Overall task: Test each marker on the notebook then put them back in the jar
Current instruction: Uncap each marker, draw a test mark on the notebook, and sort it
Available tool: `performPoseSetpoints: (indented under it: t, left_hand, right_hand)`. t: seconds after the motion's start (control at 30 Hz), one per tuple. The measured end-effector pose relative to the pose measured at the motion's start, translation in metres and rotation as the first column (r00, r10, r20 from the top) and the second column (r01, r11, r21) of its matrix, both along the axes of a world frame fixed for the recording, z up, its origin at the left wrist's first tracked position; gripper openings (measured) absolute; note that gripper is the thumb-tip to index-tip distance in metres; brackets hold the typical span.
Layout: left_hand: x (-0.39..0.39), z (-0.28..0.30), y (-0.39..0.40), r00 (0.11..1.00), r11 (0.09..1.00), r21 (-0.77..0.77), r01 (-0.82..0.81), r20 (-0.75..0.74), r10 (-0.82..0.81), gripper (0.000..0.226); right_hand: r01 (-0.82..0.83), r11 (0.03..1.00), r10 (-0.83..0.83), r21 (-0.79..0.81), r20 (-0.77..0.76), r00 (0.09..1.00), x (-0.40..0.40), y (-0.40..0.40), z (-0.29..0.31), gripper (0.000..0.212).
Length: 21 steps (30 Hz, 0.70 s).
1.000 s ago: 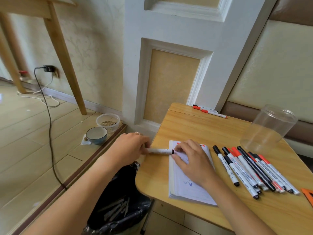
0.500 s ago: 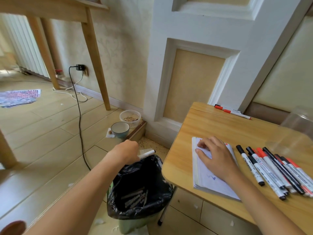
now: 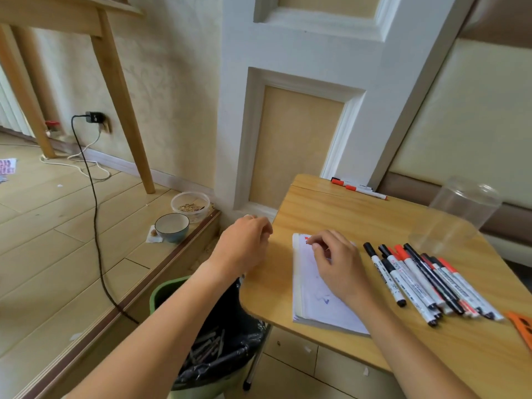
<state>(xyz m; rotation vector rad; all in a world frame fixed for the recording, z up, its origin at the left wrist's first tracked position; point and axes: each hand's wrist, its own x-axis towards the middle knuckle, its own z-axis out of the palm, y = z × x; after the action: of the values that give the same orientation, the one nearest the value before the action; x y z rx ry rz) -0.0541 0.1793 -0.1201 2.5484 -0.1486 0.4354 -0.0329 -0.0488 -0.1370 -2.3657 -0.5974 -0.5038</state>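
Wooden table by panelled wall: right hand loose on notebook, left hand grip empty.

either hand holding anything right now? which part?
Nothing visibly held. The left hand hangs loosely curled at the table edge; the right hand rests on the notebook, fingers bent.

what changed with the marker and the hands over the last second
The left hand carried the marker from the notebook out over the bin, let it go, and came back empty to the table edge. The right hand stayed on the notebook; the marker row and jar stayed put.
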Motion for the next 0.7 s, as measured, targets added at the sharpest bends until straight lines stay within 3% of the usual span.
performPoseSetpoints:
  t: [0.17,0.33,0.47,0.57,0.7]
  left_hand:
    - [0.027,-0.008,-0.049,0.98,0.98,-0.021,0.199,0.009,-0.199,0.026]
    - [0.068,-0.016,-0.074,0.973,0.97,0.084,0.229,-0.037,-0.226,0.039]
    - [0.091,-0.025,-0.081,0.966,0.954,0.187,0.233,-0.156,-0.205,0.052]
    - [0.098,-0.024,-0.082,0.976,0.956,0.222,0.194,-0.141,-0.166,0.066]
    - [0.108,-0.025,-0.08,0.981,0.964,0.197,0.181,-0.105,-0.163,0.042]
  right_hand:
    - [0.042,0.993,-0.047,0.11,0.046,0.998,0.006,-0.004,0.0,0.023]
    - [0.052,0.98,-0.052,0.189,-0.01,0.999,0.004,-0.007,0.001,0.021]
    - [0.114,0.958,-0.068,0.262,-0.177,0.982,0.011,-0.013,0.002,0.025]
    - [0.129,0.939,-0.009,0.32,-0.35,0.937,0.024,-0.019,0.007,0.029]
    - [0.176,0.961,-0.078,0.211,-0.405,0.911,0.072,-0.032,0.022,0.028]
